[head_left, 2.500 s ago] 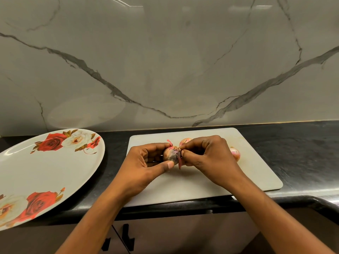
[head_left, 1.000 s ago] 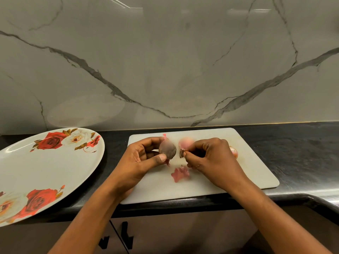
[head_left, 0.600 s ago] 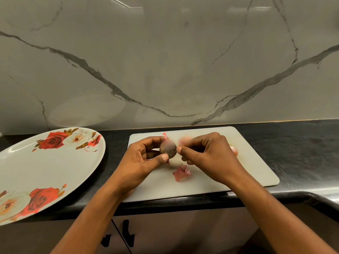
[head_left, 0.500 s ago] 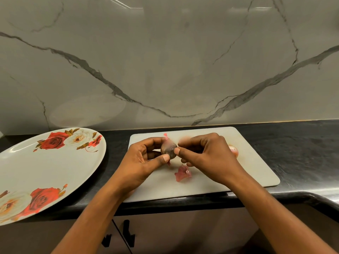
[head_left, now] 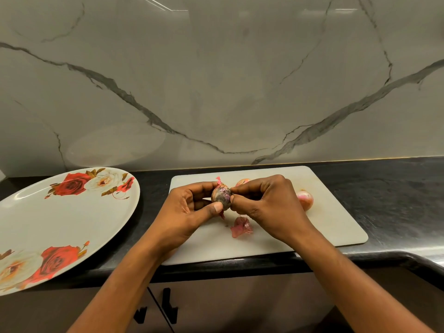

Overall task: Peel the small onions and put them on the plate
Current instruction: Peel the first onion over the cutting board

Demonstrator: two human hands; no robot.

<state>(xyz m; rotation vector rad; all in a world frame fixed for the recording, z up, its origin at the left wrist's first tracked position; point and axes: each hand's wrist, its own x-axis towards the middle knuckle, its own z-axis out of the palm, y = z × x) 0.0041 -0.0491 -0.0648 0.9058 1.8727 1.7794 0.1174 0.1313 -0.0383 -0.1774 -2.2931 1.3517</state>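
The task looks to be at an early stage: no onion lies on the floral plate yet, and the first one seems only partly stripped. The left hand grips a small onion between thumb and curled fingers, held just above the white cutting board. Its surface is a mottled dull purple with a pink wisp of skin at the tip. The right hand pinches at the onion's right side, thumb and forefinger closed on what I take to be a flap of skin. One torn pink peel lies on the board below the hands. Two more onions wait on the board with their skins on: one behind the right hand's fingers, the other half hidden beside its knuckles. The plate sits to the left on the black tabletop, well apart from the board, with nothing in between. A marble wall stands behind.
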